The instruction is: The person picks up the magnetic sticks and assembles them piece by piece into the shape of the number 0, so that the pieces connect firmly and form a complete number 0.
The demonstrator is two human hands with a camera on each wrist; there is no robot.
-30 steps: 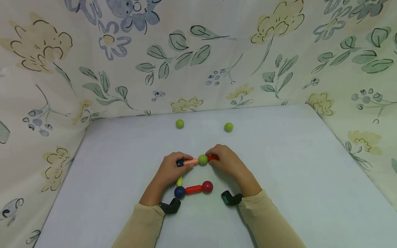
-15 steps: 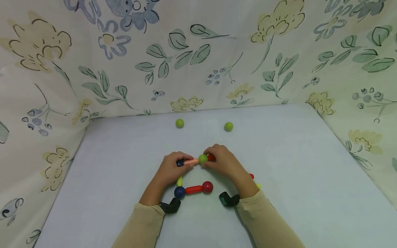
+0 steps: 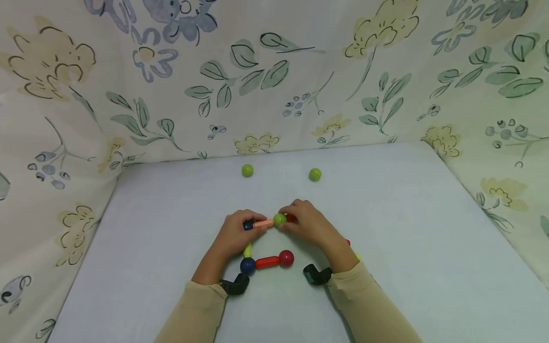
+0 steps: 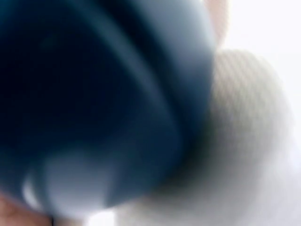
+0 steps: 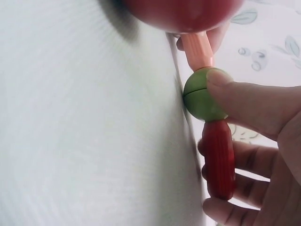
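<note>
Pinching the green ball (image 3: 280, 219) (thumb on top), right hand (image 3: 312, 225); left hand (image 3: 235, 233) grips the orange stick (image 3: 263, 223).

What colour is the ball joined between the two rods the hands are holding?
Green: the ball sits between a peach rod and a red rod, clearest in the right wrist view.

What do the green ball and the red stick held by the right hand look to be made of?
Green ball with a seam around it: probably painted wood or plastic, smooth with a soft sheen. Dark red stick: glossy paint with faint lengthwise streaks, hinting at wood. Right hand holds both.
</note>
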